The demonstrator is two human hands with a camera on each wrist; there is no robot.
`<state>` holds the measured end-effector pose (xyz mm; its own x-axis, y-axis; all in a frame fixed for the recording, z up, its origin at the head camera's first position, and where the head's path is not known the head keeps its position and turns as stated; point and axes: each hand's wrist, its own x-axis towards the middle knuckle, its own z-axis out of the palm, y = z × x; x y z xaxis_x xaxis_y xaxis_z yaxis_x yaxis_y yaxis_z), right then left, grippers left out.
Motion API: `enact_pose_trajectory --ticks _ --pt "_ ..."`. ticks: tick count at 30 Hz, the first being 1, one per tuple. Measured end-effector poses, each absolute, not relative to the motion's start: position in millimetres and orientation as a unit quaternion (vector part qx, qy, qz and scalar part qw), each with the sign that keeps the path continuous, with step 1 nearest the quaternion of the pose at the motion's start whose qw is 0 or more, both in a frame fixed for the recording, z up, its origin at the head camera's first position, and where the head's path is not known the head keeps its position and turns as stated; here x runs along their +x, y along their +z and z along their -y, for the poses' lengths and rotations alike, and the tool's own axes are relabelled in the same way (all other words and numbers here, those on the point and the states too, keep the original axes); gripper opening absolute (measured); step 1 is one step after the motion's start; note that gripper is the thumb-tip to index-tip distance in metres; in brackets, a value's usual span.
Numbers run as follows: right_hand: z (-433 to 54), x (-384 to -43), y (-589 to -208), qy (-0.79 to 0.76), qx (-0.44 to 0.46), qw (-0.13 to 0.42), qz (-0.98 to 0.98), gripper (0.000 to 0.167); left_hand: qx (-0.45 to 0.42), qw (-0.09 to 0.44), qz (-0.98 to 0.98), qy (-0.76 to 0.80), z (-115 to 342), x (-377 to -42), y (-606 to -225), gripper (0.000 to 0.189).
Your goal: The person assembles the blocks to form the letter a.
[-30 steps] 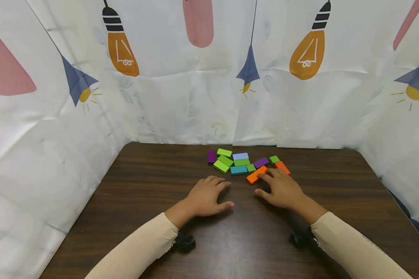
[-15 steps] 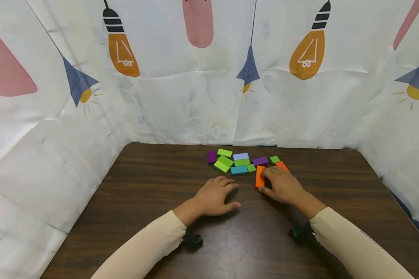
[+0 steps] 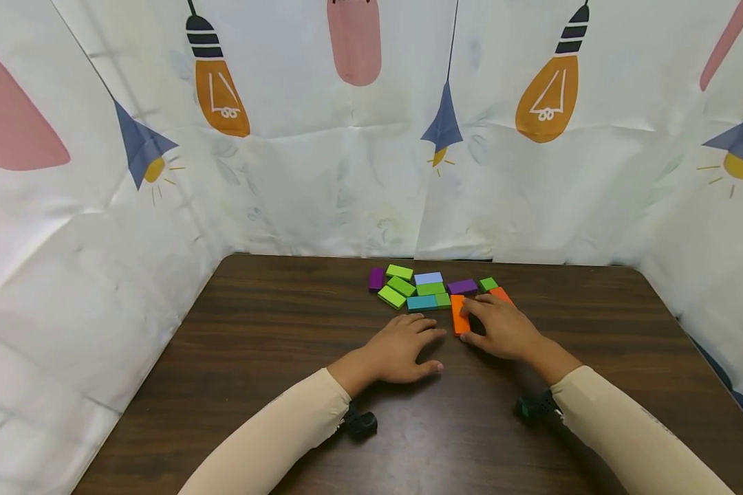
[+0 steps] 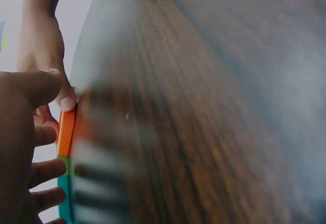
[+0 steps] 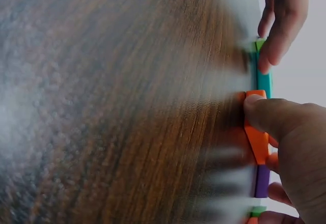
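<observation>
The orange block (image 3: 457, 316) is at the fingertips of the right grip (image 3: 501, 328), held by thumb and fingers, the left grip (image 3: 402, 348) loose beside it holding nothing, and I'd guess it's light, stiff, kinda slick, so pinch the ends.

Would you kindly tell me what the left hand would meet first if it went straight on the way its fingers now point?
Probably the orange block that the right hand grips, though the height of the left hand is unclear, so it might pass above.
</observation>
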<state>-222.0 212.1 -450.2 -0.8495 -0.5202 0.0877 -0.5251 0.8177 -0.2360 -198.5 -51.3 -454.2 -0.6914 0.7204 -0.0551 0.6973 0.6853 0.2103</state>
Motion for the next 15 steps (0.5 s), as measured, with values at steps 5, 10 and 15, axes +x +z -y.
enact_pose_trajectory --ticks 5,10,15 --pt "-211.6 -223.0 -451.9 0.137 0.277 0.01 0.951 0.043 0.392 0.072 -0.913 0.082 45.7 -201.1 -455.9 0.069" --pt "-210.4 -223.2 -453.9 0.145 0.28 0.023 0.949 0.043 0.395 0.078 -0.912 0.079 42.9 -203.8 -457.3 0.071" --pt "-209.9 -224.0 -456.1 0.148 0.28 0.029 0.948 0.044 0.404 0.074 -0.91 0.059 39.4 -204.8 -454.6 0.071"
